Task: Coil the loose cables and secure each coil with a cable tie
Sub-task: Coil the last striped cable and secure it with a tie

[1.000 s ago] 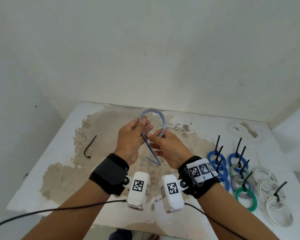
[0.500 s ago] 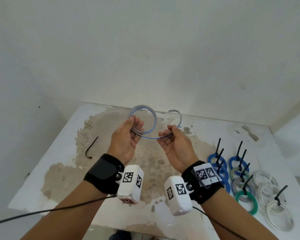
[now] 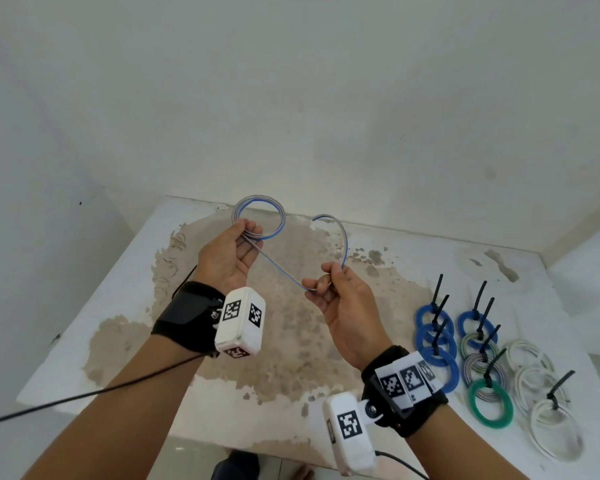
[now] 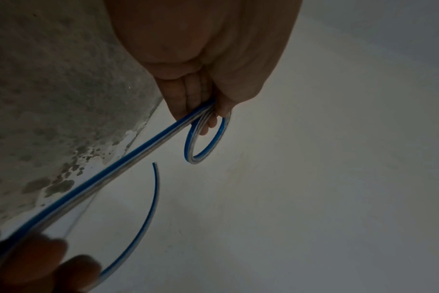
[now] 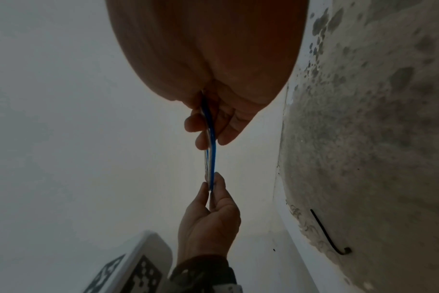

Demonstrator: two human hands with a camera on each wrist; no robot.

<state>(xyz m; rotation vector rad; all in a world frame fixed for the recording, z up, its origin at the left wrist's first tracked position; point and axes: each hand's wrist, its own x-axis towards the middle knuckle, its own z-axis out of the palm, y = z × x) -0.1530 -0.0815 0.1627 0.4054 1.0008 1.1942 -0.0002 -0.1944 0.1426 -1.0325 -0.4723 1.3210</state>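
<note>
Change: since half a second ago the hands have drawn apart, and a straight run of cable now spans between them where the hands were close.
Loose cable tie (image 5: 323,231): black, lying flat on the stained left part of the worktop (image 3: 142,258), well apart from the hands.
Left hand (image 3: 227,259): raised above the worktop, palm up; its grip is closed on the coil, thumb and fingers (image 4: 188,99) pinching the gathered loops at their lower edge.
Blue-and-clear cable (image 3: 281,268): one flat twin-lead piece held in the air; its wound part is a small coil (image 3: 258,216) standing above the left hand's fingers, and from there a straight run slopes down to the right hand.
Right hand (image 3: 340,299): palm up, lower and nearer the camera than the left; its grip is a pinch on the cable, thumb and curled fingers closed round it at the bend.
Free end (image 3: 336,233): rises from the right hand in an open arc and curls back toward the coil without touching it.
Tied coils (image 3: 478,358): blue, grey, green and white, each with a black tie sticking up, lying in rows on the right of the worktop.
</note>
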